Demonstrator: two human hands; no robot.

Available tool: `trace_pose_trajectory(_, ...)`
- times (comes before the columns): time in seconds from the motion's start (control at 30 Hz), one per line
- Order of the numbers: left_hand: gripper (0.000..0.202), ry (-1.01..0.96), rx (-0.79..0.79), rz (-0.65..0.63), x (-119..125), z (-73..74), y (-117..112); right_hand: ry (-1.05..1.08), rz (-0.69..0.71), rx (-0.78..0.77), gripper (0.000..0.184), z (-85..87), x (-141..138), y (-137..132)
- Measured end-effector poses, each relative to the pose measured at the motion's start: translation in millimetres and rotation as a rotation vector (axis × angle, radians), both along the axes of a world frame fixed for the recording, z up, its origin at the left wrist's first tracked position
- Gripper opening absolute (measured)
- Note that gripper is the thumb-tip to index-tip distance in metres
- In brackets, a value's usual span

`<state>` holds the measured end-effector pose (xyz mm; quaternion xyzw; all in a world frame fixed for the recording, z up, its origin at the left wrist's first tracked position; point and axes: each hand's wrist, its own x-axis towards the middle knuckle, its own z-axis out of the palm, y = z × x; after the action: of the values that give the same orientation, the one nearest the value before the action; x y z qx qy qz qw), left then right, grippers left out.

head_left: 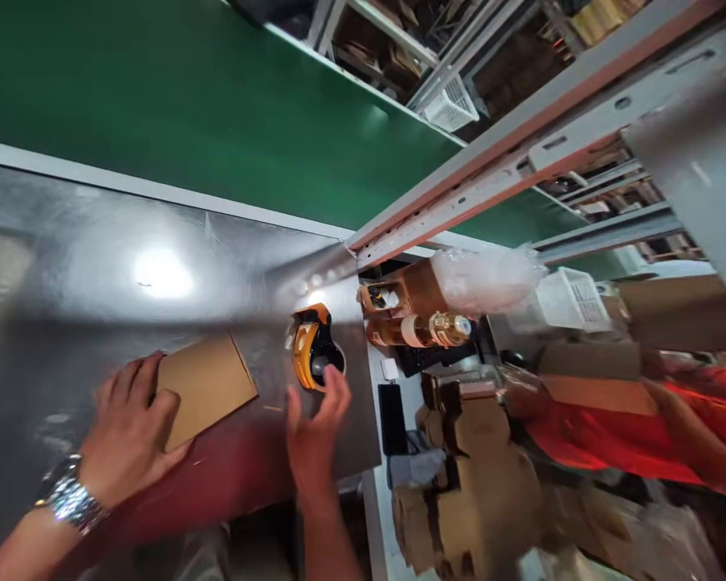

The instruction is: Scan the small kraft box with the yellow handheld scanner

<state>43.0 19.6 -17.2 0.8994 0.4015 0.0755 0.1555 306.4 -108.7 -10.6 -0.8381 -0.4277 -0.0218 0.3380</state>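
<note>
On the metal bench lies a small flat brown cardboard box (pixel 209 387). My left hand (pixel 130 424), with a metal watch on the wrist, grips its left end, thumb along the near edge and fingers bent over the far side. To the right sits an orange and black object (pixel 315 347) that looks like a tape dispenser. My right hand (pixel 318 424) is just in front of it, thumb and fingers spread apart, holding nothing. The fingertips overlap the dispenser's near edge; whether they touch it I cannot tell.
Beyond the metal bench (pixel 97 274) runs a green conveyor belt (pixel 218 121). A metal post (pixel 448 202) slants across the right. On the adjoining table are a bottle (pixel 420 329), a phone (pixel 393 420) and folded cardboard (pixel 484 476). A person in red (pixel 593 432) holds a box.
</note>
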Motion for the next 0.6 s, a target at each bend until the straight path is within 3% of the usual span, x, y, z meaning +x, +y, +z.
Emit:
trace_pose_trajectory(0.07,0.042,0.054,0.046,0.051,11,-1.4,-3,-0.049,-0.061,-0.123,0.079,-4.8,22,9)
trace_pose_trajectory(0.13,0.045,0.095,0.075,0.122,18,0.1,-10,-0.068,-0.009,-0.302,0.086,-10.3,40,24)
trace_pose_trajectory(0.23,0.051,0.103,0.082,0.181,20,4.7,-20,-0.068,0.068,-0.470,0.072,-9.6,52,40)
trace_pose_trajectory(0.3,0.058,0.076,0.064,0.168,16,7.6,-25,-0.002,0.096,-0.410,0.066,2.3,48,31)
trace_pose_trajectory(0.37,0.063,0.054,0.035,0.109,8,10.3,-33,0.157,0.084,-0.258,0.066,21.8,34,0)
trace_pose_trajectory(0.43,0.066,0.055,-0.002,0.038,-1,12.7,-44,0.395,0.003,-0.112,0.066,42.7,9,-49)
trace_pose_trajectory(0.6,0.069,0.064,-0.105,-0.078,-25,16.6,-83,0.978,-0.280,-0.013,0.060,75.2,-85,-173)
